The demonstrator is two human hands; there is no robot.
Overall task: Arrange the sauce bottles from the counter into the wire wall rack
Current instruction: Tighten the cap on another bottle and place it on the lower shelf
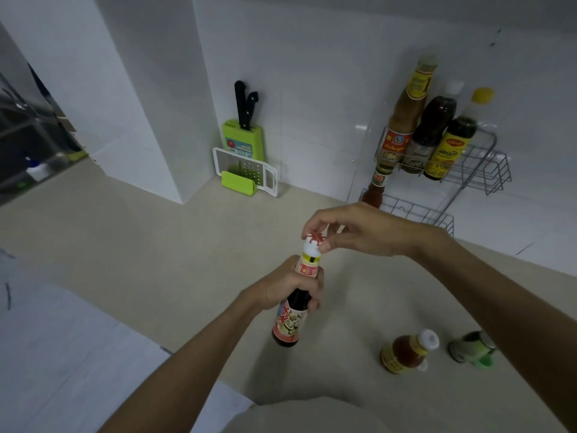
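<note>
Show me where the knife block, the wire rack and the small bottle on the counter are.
knife block (243, 139): head view, green front face.
wire rack (487, 170): head view, upper basket's front wires.
small bottle (406, 354): head view, its reddish body.

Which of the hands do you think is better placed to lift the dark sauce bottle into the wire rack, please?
Probably the left hand: it grips the dark sauce bottle around the neck, while the right hand only pinches the cap. The wire rack lies right, though.

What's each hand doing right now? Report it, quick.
Left hand: closed around the neck of the dark sauce bottle.
Right hand: fingertips pinching the bottle's white cap.
</note>
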